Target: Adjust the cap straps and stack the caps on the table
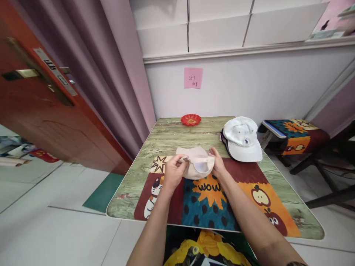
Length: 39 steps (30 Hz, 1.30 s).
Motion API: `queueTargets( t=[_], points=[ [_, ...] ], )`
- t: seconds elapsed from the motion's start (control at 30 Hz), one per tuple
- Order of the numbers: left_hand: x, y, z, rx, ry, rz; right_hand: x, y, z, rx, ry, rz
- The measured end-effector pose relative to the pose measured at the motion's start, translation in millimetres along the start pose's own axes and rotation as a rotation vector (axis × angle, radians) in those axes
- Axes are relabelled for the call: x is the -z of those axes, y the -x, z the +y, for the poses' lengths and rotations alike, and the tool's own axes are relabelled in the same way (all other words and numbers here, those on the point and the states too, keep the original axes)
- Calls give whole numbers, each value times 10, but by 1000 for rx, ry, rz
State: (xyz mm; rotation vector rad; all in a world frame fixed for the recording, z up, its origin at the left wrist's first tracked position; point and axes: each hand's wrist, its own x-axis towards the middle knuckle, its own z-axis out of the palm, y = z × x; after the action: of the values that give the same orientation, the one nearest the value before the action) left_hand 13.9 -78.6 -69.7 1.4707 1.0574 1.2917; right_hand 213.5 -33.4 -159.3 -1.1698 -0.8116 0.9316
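A pale pink baseball cap is held above the patterned mat, its back opening and strap facing me. My left hand pinches the cap's left edge near the strap. At the right edge, my right hand grips the cap with fingers closed on its side. To the right on the table sits a stack of caps, topped by a white cap with a small dark blue logo; a dark brim shows beneath it.
A red scalloped dish stands at the back of the wood-patterned table. The colourful mat lies under my hands. A brown door and purple curtain are at left. A small mat-covered table and dark chair stand right.
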Motion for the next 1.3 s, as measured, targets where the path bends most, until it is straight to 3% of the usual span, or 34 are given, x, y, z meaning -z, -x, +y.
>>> queueTargets(
  t=[0.1,0.2,0.33,0.43,0.73,0.97,1.3],
  points=[
    [33,77,-98,-9,-113,-17,43,103,17,-69,-103,88],
    [40,110,-77,20,-174,21,78,226,-283,122,-50,94],
    [-10,115,85,-13,-301,-18,30,438,-890,469,350,-285],
    [-56,145,191,-64,-322,-51,-24,600,-1116,593,640,-422],
    [-108,216,172,-90,-194,-190,24,707,-1003,472,662,-429],
    [-76,171,-59,17,78,-165,-37,751,-973,474,737,-399],
    [20,239,57,-17,16,-130,-95,853,-943,512,812,-416]
  ],
)
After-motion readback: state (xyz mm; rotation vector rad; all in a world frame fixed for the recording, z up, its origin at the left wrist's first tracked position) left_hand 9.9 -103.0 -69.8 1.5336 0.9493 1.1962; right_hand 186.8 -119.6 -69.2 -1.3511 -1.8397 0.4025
